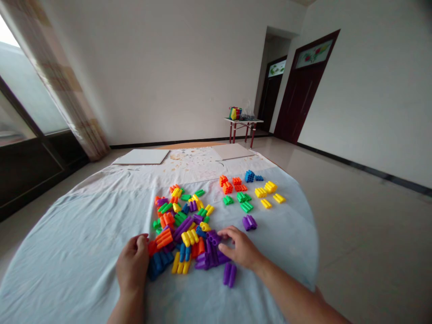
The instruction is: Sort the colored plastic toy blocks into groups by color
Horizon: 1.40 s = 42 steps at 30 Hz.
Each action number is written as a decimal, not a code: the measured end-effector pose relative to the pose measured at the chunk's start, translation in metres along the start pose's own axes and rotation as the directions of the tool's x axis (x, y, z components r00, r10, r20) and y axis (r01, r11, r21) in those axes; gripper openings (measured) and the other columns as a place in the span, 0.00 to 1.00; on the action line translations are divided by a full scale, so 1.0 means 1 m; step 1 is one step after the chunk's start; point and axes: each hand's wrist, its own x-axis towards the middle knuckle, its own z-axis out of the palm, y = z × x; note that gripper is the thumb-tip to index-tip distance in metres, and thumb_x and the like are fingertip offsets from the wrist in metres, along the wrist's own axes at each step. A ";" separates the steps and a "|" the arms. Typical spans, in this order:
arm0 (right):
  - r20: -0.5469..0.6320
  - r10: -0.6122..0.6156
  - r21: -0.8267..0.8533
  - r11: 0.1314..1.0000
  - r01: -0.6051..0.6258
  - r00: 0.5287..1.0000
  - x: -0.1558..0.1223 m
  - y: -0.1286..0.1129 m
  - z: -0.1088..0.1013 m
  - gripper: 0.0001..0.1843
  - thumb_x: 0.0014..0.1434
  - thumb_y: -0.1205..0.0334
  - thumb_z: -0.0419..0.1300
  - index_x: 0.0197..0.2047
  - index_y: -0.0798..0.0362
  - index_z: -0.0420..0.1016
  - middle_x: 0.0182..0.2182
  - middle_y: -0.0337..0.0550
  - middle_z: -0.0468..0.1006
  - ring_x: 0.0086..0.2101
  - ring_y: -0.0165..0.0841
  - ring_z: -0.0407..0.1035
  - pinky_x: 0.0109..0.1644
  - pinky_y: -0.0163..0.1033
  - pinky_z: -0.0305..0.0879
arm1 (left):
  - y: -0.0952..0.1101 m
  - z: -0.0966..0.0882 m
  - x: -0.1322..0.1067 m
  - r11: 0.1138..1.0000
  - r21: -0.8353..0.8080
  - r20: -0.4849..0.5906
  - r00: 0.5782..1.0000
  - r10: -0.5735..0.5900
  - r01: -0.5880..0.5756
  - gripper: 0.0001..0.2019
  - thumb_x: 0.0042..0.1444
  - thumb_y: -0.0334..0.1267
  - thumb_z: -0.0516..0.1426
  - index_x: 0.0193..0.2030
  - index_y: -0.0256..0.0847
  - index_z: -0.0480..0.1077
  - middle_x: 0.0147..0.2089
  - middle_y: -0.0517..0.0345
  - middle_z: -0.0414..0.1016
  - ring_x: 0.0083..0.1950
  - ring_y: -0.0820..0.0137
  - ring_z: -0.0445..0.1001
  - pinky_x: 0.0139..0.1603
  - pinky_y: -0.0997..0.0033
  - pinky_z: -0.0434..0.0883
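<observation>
My left hand [132,263] is curled on a pale blue cloth [67,256], its fingers closed beside an orange ribbed plastic block [164,238]. My right hand [241,247] reaches left, its fingertips touching a purple block [212,238]. Between my hands lies a heap of mixed plastic blocks [178,220]. Farther ahead stand small groups by colour: orange [227,184], blue [249,176], green [245,201] and yellow [265,191]. A purple block [229,274] lies near my right wrist, and another [249,222] stands apart.
Two white boards [141,156] [233,151] lie at the far edge of a stained white cloth [192,165]. A small red-legged table [243,120] holding a colourful bag stands beyond, near dark doors [299,94]. A curtain [60,76] hangs at the left window.
</observation>
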 end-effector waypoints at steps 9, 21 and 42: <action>-0.064 -0.013 -0.041 0.999 0.010 0.998 0.015 0.002 0.007 0.12 0.55 0.67 0.56 0.43 0.54 0.75 0.36 0.45 0.78 0.39 0.35 0.71 0.46 0.41 0.67 | 0.002 -0.001 0.001 1.000 0.008 0.024 1.000 -0.011 0.011 0.18 0.51 0.46 0.47 0.38 0.41 0.73 0.31 0.55 0.75 0.33 0.65 0.72 0.29 0.70 0.63; -0.115 -0.038 -0.111 0.993 0.025 0.993 0.019 -0.007 0.018 0.17 0.51 0.59 0.62 0.45 0.55 0.72 0.39 0.47 0.75 0.40 0.38 0.70 0.46 0.43 0.68 | 0.000 -0.001 0.000 1.000 -0.004 0.004 1.000 0.003 -0.003 0.17 0.51 0.47 0.47 0.37 0.42 0.73 0.32 0.56 0.76 0.34 0.65 0.72 0.31 0.71 0.64; 0.050 -0.146 -0.082 0.985 0.150 0.988 0.006 -0.009 -0.002 0.30 0.43 0.78 0.52 0.51 0.56 0.69 0.48 0.50 0.70 0.51 0.37 0.63 0.58 0.44 0.60 | -0.003 -0.002 0.005 0.998 0.066 0.025 1.000 -0.008 0.006 0.17 0.52 0.47 0.46 0.39 0.44 0.72 0.35 0.56 0.76 0.39 0.64 0.72 0.33 0.70 0.64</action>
